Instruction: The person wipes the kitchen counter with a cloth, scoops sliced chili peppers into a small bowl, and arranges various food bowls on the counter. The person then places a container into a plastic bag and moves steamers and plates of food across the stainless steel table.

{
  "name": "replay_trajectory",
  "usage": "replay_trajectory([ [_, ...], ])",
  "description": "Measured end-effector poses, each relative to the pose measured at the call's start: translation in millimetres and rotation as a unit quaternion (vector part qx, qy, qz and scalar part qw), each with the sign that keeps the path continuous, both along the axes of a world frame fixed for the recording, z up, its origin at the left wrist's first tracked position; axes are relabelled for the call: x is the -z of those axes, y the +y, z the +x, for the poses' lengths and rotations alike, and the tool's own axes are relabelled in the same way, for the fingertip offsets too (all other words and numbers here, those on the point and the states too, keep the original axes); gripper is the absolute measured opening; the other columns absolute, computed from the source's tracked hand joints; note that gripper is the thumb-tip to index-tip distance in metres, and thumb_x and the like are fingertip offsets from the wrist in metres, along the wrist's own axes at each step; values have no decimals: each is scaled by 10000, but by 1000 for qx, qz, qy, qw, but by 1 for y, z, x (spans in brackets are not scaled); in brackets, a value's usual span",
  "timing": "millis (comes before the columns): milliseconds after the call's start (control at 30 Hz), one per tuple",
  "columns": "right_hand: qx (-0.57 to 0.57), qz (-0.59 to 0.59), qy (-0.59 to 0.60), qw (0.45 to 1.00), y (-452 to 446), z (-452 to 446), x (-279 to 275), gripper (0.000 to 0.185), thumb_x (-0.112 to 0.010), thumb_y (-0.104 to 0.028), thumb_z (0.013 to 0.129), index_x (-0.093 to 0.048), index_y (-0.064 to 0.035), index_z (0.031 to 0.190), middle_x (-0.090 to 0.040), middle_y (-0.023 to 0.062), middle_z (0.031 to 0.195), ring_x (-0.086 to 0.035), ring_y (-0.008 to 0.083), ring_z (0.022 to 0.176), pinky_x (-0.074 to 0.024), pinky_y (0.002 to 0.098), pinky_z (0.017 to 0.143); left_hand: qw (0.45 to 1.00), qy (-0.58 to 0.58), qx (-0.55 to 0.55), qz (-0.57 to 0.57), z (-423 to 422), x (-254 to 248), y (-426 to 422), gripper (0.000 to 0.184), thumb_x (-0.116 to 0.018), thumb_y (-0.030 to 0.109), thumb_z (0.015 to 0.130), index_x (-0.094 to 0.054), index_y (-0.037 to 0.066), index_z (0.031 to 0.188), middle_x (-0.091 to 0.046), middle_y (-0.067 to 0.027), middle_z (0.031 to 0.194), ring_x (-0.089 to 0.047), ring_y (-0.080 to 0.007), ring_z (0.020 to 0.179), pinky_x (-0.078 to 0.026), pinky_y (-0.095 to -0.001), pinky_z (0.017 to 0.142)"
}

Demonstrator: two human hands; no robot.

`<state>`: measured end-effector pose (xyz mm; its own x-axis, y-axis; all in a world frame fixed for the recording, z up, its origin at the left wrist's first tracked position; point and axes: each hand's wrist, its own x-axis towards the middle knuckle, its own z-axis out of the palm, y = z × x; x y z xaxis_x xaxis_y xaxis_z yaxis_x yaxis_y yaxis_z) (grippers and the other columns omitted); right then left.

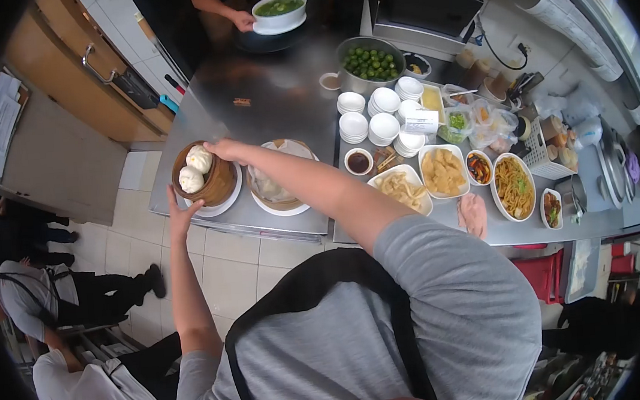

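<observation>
Both of my hands are at a round bamboo steamer [221,184] near the counter's left edge. Two white buns [196,169] sit inside it, and a white plate [233,201] shows beneath. My left hand [181,213] touches the steamer's near left side, thumb and fingers spread around it. From the far side, my right hand [224,150] grips the rim with its fingers pressed on it. Under my right forearm stands a second steamer [265,191], lined with pale paper, on another white plate [285,209]. My forearm hides part of it.
Across the steel counter [266,91], a person's hands [243,19] hold a white soup bowl [280,11]. To the right are stacked white cups [384,128], a pot of green limes [371,63], food dishes [514,188] and a dark sauce cup [358,162].
</observation>
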<state>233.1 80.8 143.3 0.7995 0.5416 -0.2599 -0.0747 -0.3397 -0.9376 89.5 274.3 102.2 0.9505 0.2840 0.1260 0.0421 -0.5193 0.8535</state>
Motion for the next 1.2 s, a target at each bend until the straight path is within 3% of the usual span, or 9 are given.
replay_trajectory([
  [367,6,121,111,986,5,-14,-16,615,-360,-528,864,-484,-11,1173,-478,153,1204,-399,284,1155,-303,441,945,995,-73,41,-61,12,-23,-4,1067,-824,266,504,-201,-30,1319,-348,-191,1299,-311,-265,1230,-247,-348,1017],
  [667,-29,162,53,985,18,18,-64,363,-376,-316,907,-555,-25,1031,-579,58,967,-509,159,913,-392,324,837,989,-142,29,-24,24,-98,8,1047,-828,230,492,-222,-40,1302,-372,-204,1279,-339,-260,1215,-268,-339,1006],
  [733,17,136,34,990,8,-7,-69,302,-386,-238,896,-557,-17,1008,-579,52,921,-509,150,880,-405,313,789,990,-138,21,-27,19,-70,6,1044,-829,225,490,-224,-39,1299,-374,-203,1275,-340,-260,1213,-268,-340,1006],
  [800,-33,177,41,983,7,4,-22,240,-426,-191,876,-558,-19,980,-576,30,868,-524,123,815,-427,274,714,990,-134,19,-44,17,-36,3,1043,-832,223,489,-224,-36,1297,-378,-199,1267,-342,-260,1209,-266,-342,1007],
  [833,-61,193,-81,976,11,24,35,223,-447,-174,866,-559,-12,972,-578,28,850,-532,126,785,-432,268,699,989,-135,25,-59,16,-24,0,1045,-832,224,490,-222,-34,1298,-380,-195,1264,-341,-260,1208,-264,-344,1008],
  [900,-37,14,-81,996,7,-2,14,275,-438,-186,872,-545,11,1031,-591,117,982,-533,187,916,-407,322,814,990,-113,66,-58,12,-14,-4,1047,-825,216,506,-197,-36,1305,-376,-193,1263,-332,-264,1212,-255,-345,1012],
  [967,4,36,-45,998,8,-8,16,336,-426,-192,870,-502,7,1130,-528,154,1139,-475,233,1067,-360,323,894,991,-93,48,-90,11,5,-2,1068,-815,215,522,-153,-34,1322,-346,-195,1290,-310,-271,1228,-250,-349,1013],
  [1100,-50,-13,-76,996,1,7,19,345,-424,-217,881,-505,4,1133,-562,146,1088,-514,226,1023,-387,316,862,998,-48,18,-48,8,12,5,1109,-802,202,534,-84,-4,1353,-284,-205,1335,-252,-279,1263,-226,-356,1021],
  [1200,34,17,-238,970,-41,-8,-24,337,-442,-228,878,-514,-8,1123,-571,134,1060,-528,193,985,-414,299,823,997,38,5,-66,-6,3,12,1034,-770,181,587,-96,-1,1351,-341,-207,1291,-317,-288,1228,-292,-385,987],
])
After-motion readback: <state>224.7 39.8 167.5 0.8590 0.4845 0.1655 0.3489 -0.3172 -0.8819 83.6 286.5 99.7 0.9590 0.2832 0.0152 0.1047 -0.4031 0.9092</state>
